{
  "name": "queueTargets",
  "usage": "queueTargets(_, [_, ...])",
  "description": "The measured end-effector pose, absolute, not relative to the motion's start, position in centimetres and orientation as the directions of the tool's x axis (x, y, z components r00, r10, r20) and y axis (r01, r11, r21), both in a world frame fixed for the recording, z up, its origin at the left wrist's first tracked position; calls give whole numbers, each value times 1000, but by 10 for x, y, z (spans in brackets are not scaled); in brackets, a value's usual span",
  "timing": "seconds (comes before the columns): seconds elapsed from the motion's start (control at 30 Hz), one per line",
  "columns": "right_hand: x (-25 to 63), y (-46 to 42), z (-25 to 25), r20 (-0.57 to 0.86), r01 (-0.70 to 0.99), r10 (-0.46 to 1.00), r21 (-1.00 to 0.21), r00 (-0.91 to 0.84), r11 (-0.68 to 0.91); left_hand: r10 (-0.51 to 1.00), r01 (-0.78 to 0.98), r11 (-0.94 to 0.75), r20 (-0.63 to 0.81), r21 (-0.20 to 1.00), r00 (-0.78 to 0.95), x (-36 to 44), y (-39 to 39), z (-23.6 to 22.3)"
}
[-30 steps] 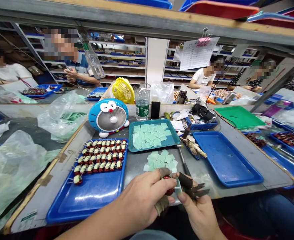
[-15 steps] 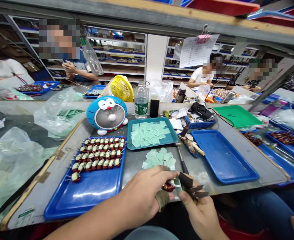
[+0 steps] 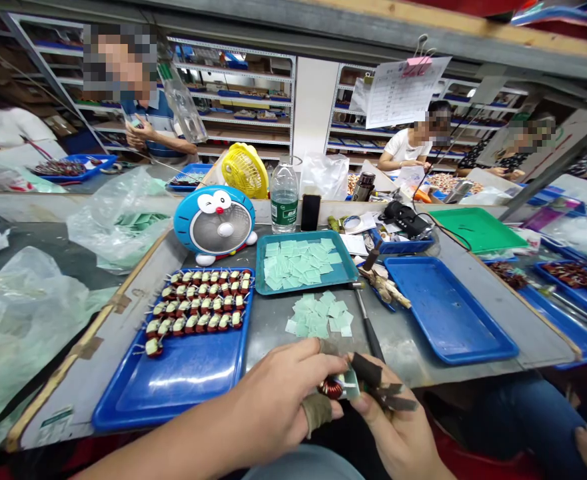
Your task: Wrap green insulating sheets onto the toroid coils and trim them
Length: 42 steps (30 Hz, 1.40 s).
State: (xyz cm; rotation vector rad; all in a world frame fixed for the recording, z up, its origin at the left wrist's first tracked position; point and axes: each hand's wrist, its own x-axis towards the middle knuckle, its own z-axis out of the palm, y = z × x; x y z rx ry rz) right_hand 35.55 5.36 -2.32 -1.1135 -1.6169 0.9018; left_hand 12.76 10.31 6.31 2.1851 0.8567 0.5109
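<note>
Right at the worktop's (image 3: 273, 337) near edge, the left hand (image 3: 283, 390) has its grip closed round a small wire-wound coil (image 3: 332, 388), right hand (image 3: 402, 423) pinching a pale green card (image 3: 352, 385) beside it. Coil's probably light and firm, card thin and bendy, so I'd hold both by the edges, gently.

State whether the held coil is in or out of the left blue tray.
Out: the left hand has the coil between its fingers, right of the tray and clear of its rim.
</note>
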Motion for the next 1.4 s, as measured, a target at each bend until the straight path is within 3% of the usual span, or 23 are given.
queueTargets(0.1, [361,57,-15,371,343,894,-830,-251,440,716,405,-441,43,801,697,124,103,66])
queueTargets(0.17, [361,59,-13,356,319,890,-840,-283,438,720,404,-416,24,815,693,123,102,65])
queueTargets(0.3, [349,58,-14,164,26,965,-985,-206,173,743,397,-454,93,798,663,124,100,58])
queueTargets(0.4, [340,57,-14,47,-174,974,-985,-222,8,735,369,-501,160,783,659,127,99,55])
queueTargets(0.63, [348,54,-17,92,-27,961,-996,-261,88,736,443,-552,162,706,658,128,89,55])
queueTargets(0.83, [345,47,-25,6,-116,960,-993,-281,-28,659,504,-685,151,526,737,124,87,53])
queueTargets(0.93, [345,46,-27,40,-13,962,-999,-271,38,639,511,-689,98,513,763,123,88,54])
queueTargets(1.07, [349,48,-24,147,187,944,-960,-297,208,679,441,-588,117,678,725,120,89,50])
queueTargets(1.2, [349,52,-14,-6,96,949,-995,-314,26,734,347,-479,151,807,662,117,91,44])
queueTargets(1.27, [349,55,-9,-53,74,953,-997,-298,-32,780,315,-335,73,888,622,117,93,43])
queueTargets(1.4, [349,62,-3,139,304,929,-919,-342,249,825,213,151,-241,965,512,124,96,41])
